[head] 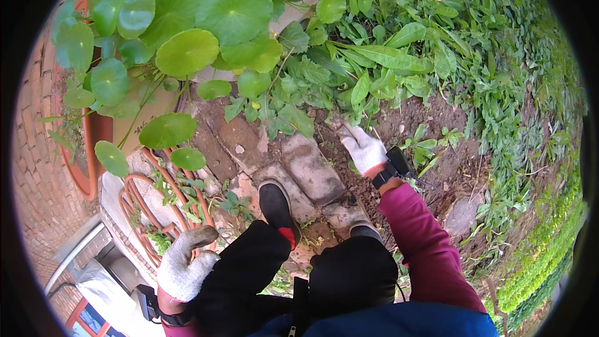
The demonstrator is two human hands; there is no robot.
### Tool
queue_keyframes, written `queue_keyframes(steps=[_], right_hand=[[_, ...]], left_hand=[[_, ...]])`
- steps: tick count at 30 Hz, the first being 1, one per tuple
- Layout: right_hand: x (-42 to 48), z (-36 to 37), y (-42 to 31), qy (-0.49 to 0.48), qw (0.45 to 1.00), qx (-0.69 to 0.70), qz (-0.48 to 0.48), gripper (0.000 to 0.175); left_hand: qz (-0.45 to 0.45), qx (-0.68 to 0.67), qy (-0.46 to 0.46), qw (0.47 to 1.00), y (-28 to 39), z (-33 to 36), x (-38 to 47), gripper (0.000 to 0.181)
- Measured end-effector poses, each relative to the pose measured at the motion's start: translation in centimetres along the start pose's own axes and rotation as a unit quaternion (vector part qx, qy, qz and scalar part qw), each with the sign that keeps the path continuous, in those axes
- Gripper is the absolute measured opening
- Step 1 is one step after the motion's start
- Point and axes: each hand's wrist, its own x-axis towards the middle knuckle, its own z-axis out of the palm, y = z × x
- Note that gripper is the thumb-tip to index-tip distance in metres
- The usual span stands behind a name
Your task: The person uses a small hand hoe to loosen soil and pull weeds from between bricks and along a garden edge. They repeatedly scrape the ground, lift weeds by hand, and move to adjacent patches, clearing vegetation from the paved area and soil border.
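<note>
My right hand (364, 150) wears a white knit glove and reaches down to the edge of the bare soil (416, 121). Its soiled fingertips are at the base of leafy green weeds (355, 91); leaves and dirt hide whether they pinch anything. My left hand (185, 262), gloved too, hovers beside my left knee with thumb and fingers apart and nothing between them. Brown dirt covers its finger end. Below me, my dark shoes (276, 203) stand on worn paving bricks (311, 168) that border the soil.
Round-leaved plants (187, 51) overhang the upper left, near a terracotta-coloured planter (89, 150). A coiled orange-brown hose (135, 196) lies left of my feet. Dense low greenery (510, 79) spreads across the right. A flat stone (461, 215) sits in the soil.
</note>
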Motion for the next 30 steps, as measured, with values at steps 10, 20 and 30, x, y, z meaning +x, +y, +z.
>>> queue_keyframes(steps=[10,20,30], right_hand=[[5.0,5.7,3.8,-0.113,0.919,0.306,0.223,0.049],[13.4,12.8,-9.3,0.113,0.975,0.056,0.182,0.033],[-3.1,-3.4,2.5,-0.107,0.989,0.031,0.094,0.052]], left_hand=[[0.013,0.074,-0.025,0.997,0.4,0.3,0.0,0.040],[0.006,0.078,-0.002,0.997,-1.0,0.2,0.1,0.040],[0.049,0.114,-0.049,0.991,0.1,-1.3,0.1,0.046]])
